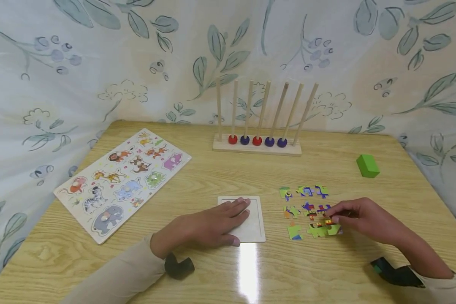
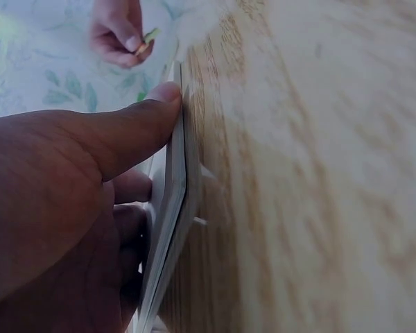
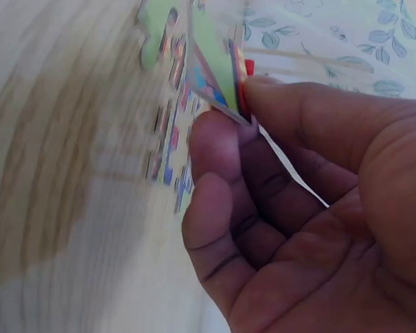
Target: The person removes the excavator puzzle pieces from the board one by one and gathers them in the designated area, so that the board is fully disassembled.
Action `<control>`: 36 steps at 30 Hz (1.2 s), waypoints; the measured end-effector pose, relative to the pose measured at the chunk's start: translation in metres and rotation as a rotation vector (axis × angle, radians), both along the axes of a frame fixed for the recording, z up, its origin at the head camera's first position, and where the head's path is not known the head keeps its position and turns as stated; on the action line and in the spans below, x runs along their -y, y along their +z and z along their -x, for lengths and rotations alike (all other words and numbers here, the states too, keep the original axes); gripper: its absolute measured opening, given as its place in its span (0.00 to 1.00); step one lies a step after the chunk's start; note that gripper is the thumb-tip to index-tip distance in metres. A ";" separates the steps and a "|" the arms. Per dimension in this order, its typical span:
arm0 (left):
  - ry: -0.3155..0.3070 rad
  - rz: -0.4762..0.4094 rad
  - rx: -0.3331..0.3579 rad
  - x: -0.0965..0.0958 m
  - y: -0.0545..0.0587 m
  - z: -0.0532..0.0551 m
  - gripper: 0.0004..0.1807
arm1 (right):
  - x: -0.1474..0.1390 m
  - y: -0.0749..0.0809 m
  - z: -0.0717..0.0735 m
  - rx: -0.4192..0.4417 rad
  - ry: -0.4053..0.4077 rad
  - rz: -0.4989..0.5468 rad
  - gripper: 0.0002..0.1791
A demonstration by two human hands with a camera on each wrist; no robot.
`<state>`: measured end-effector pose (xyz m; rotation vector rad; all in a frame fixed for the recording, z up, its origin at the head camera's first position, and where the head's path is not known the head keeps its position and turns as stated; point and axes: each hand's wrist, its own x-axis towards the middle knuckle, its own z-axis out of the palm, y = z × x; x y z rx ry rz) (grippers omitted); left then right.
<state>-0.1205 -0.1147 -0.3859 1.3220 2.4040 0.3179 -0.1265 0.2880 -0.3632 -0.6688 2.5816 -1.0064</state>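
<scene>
My left hand point(image 1: 213, 223) rests flat with spread fingers on a pale square puzzle tray point(image 1: 255, 226) with a thin outline. In the left wrist view, its thumb presses the edge of the tray point(image 2: 168, 201). My right hand point(image 1: 368, 221) pinches a jigsaw piece point(image 1: 333, 230) between thumb and fingers at the lower right of the loose pieces. The right wrist view shows the held piece point(image 3: 215, 59) tilted, light green with blue and red parts. Several other jigsaw pieces point(image 1: 294, 231) lie in rough rows between the hands.
A wooden board with animal shapes point(image 1: 77, 210) lies at an angle on the left. At the back stands a peg rack point(image 1: 256, 150) with red and dark blue beads. A green block point(image 1: 368, 165) sits at the right. Patterned cloth point(image 1: 182, 50) hangs behind the table.
</scene>
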 end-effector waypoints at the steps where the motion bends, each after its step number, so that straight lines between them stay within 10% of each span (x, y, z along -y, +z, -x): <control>1: -0.001 0.000 0.000 0.000 0.000 0.000 0.39 | -0.001 0.000 0.000 0.011 -0.013 -0.015 0.09; 11: 0.001 0.013 0.009 -0.001 0.001 0.000 0.39 | -0.009 -0.005 0.001 0.098 -0.007 -0.027 0.09; 36: 0.061 -0.030 0.067 0.002 0.000 0.002 0.39 | -0.007 -0.002 0.010 -0.117 -0.077 -0.096 0.09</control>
